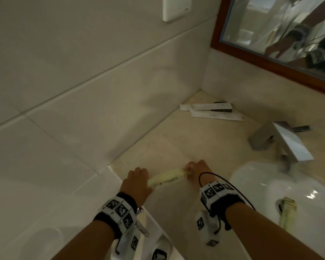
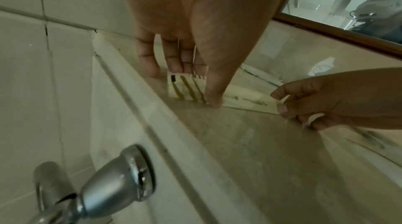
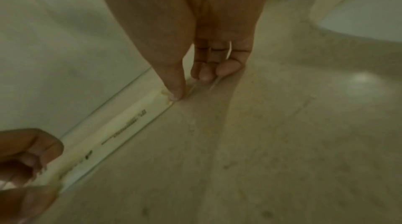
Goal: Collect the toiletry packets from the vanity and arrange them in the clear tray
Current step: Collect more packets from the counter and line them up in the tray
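A long cream toiletry packet lies on the beige vanity counter near the side wall. My left hand grips its left end, thumb down on the striped part. My right hand pinches the other end between thumb and fingers. A thin transparent edge of the clear tray runs alongside the packet; the rest of the tray is hard to make out. Several white packets lie stacked in the far corner. One more cream packet sits in the sink by the drain.
A chrome faucet stands at the right above the white sink. A small dark item lies behind it. A wood-framed mirror hangs on the back wall. Tiled wall bounds the left, with a chrome fitting below the counter edge.
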### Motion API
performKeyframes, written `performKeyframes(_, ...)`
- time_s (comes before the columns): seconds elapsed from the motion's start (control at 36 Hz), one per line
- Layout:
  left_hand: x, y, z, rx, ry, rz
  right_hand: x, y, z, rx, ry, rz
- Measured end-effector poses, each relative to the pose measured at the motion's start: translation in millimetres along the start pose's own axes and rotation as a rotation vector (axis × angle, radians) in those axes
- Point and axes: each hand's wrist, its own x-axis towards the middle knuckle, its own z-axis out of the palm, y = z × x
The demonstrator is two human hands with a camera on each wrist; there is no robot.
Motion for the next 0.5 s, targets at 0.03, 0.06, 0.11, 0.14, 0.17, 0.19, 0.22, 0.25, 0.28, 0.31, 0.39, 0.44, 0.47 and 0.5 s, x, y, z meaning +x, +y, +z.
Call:
performKeyframes(0.03, 0.9, 0.9, -1.5, -0.002, -0.011, 0.006, -0.9, 1.8, -0.4, 0.015, -0.001, 0.002)
performKeyframes(0.06, 1.5, 2.3, -3.7, -0.011, -0.022, 0.013, -2.8, 3.6, -1.2, 0.026, 0.003, -0.004)
performKeyframes(0.11, 2.9, 6.6, -8.0, -0.061, -0.047, 0.037, -9.9, 9.0, -4.3, 0.054, 0.034, -0.018)
performKeyframes(0.14, 3.9, 10.5, -10.1, -0.101, -0.049, 0.059, -15.8, 13.4, -8.0, 0.065, 0.049, -0.015)
performKeyframes(0.17, 4.4, 16.2, -13.2, -0.144, -0.04, 0.085, -22.9, 19.7, -12.2, 0.073, 0.065, -0.008)
performKeyframes(0.19, 4.7, 24.0, -16.7, -0.183, -0.025, 0.114, -31.1, 27.7, -17.8, 0.084, 0.08, 0.004)
performKeyframes(0.22, 5.3, 34.9, -20.5, -0.215, -0.009, 0.139, -39.6, 37.9, -23.9, 0.102, 0.102, 0.016)
performKeyframes(0.25, 5.8, 47.9, -24.1, -0.236, 0.01, 0.164, -48.6, 49.6, -30.9, 0.12, 0.131, 0.03)
performKeyframes(0.28, 6.7, 63.8, -27.1, -0.245, 0.029, 0.188, -58.3, 63.3, -38.3, 0.134, 0.16, 0.054)
performKeyframes(0.31, 7.9, 80.4, -28.6, -0.244, 0.045, 0.214, -68.6, 77.4, -45.5, 0.142, 0.183, 0.084)
performKeyframes(0.39, 10.3, 141.5, -24.3, -0.209, 0.062, 0.327, -102.7, 126.7, -66.6, 0.187, 0.236, 0.219)
performKeyframes(0.44, 6.5, 189.2, -16.3, -0.218, 0.054, 0.408, -129.6, 167.9, -75.4, 0.215, 0.284, 0.308)
performKeyframes(0.47, 2.2, 214.2, -11.5, -0.243, 0.047, 0.445, -145.0, 190.0, -77.5, 0.239, 0.32, 0.352)
performKeyframes(0.5, -4.2, 239.6, -6.8, -0.271, 0.037, 0.479, -161.3, 213.1, -78.6, 0.275, 0.35, 0.401)
